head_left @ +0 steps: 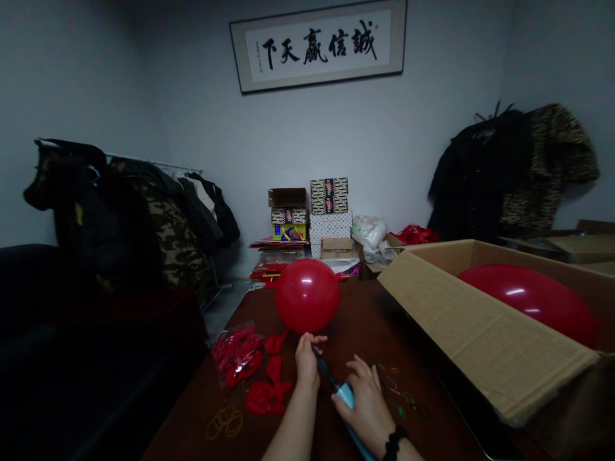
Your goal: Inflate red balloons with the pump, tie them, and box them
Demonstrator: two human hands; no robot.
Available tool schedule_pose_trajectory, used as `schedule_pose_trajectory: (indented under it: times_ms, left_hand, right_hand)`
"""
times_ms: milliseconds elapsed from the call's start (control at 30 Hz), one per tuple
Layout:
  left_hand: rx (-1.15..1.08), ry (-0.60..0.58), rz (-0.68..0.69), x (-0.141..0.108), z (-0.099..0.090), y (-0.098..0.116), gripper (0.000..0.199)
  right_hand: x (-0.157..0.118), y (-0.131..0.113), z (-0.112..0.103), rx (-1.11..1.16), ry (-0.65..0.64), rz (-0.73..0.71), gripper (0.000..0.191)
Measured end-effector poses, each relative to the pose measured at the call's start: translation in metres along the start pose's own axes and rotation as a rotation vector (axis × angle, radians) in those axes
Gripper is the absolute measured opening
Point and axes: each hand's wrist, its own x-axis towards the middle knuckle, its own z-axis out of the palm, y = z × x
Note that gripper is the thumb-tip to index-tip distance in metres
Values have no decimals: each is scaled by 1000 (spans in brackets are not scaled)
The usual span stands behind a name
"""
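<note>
Centrally, a dark brown table (358, 320) extends from the lower edge toward the middle of the frame. Dark and camouflage coats (168, 234) hang on a rack at the left. An open tan cardboard box (480, 326) occupies the right side and contains a large red balloon (528, 301). A framed panel of black calligraphy (317, 46) is mounted on the wall, top centre.

An inflated, round, glossy red balloon (307, 296) is positioned at centre, directly above the left hand (307, 362). The left hand is mostly closed, its fingertips at the balloon's lower end, beside the black tapered nozzle (324, 368) of a light-blue pump (344, 396). The right hand (369, 400) is partly open: thumb and palm bear on the pump's blue body, fingers raised and slightly spread. A black scrunched band (394, 442) encircles the right wrist.

Left of the hands, at lower left, are a clear plastic packet of red items (237, 352), limp red balloons (263, 396) and thin yellowish rings (225, 421). Small multicoloured bands (401, 394) lie right of the right hand.
</note>
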Motion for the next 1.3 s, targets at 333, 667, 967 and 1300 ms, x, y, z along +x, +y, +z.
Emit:
schedule_pose_trajectory:
  times_ms: [333,667,967,1300]
  left_hand:
    - [198,-16,207,15,-2,44,34]
    - [641,-49,383,8,-3,62,32]
    - [1093,-152,521,-6,11,103,40]
    - [1144,-223,835,-36,35,140,13]
  right_hand:
    - [14,41,32,-202,-9,197,42]
    - [46,38,51,-318,39,212,51]
    - [88,-37,-46,-337,375,-584,51]
    - [124,-72,-66,-403,546,-930,27]
